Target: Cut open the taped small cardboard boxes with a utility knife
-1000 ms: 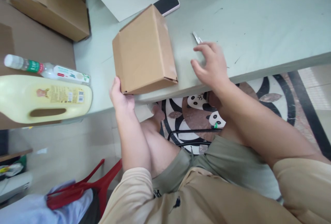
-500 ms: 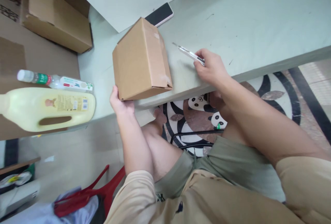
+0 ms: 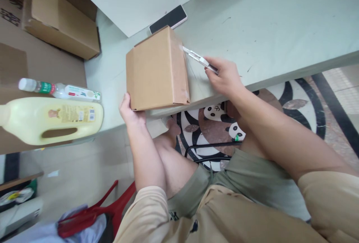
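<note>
grip: left hand clamped on the near-left corner of the cardboard box at the table edge | right hand closed on a utility knife, tip at the box's right edge | progress: box sealed, no cut visible; whole cut remains

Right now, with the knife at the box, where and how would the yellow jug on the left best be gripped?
Probably by its cut-through handle slot. The yellow jug lies on its side, slot along the near edge, so a hand would come from the near side and curl fingers through. The body looks too broad for one hand.
</note>
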Available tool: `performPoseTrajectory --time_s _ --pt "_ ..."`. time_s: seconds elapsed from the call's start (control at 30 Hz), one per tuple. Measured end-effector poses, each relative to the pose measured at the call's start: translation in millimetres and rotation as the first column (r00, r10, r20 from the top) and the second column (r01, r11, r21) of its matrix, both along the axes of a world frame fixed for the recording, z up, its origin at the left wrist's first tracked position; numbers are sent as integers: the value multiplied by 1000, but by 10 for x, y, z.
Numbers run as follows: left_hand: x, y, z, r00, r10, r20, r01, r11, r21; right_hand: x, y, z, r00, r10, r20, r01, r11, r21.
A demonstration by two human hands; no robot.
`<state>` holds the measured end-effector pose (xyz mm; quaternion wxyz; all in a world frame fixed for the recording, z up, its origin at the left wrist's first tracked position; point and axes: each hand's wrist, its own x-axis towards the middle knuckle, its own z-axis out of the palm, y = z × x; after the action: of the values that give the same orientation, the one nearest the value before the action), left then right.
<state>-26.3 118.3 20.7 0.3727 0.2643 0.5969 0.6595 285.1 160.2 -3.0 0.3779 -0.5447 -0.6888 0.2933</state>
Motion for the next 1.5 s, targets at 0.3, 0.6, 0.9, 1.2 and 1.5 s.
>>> performPoseTrajectory --time_s 0.3,0.6,0.9,1.2,1.5 --pt "-215 73 -202 996 -1 -94 7 998 65 -30 -90 97 991 104 90 -106 994 18" --pt "-431 110 -313 987 118 -109 -100 982 163 0 -202 195 958 287 21 -287 958 -13" --pt "-558 115 -383 972 139 -189 -105 979 177 29 -212 227 925 375 -64 -378 924 -48" --pt "-567 95 -360 973 199 -118 -176 968 182 113 -237 294 866 491 -98 -500 859 -113" --pt "-577 89 -332 983 100 -151 -84 991 107 267 -4 -89 987 -92 128 100 994 -51"
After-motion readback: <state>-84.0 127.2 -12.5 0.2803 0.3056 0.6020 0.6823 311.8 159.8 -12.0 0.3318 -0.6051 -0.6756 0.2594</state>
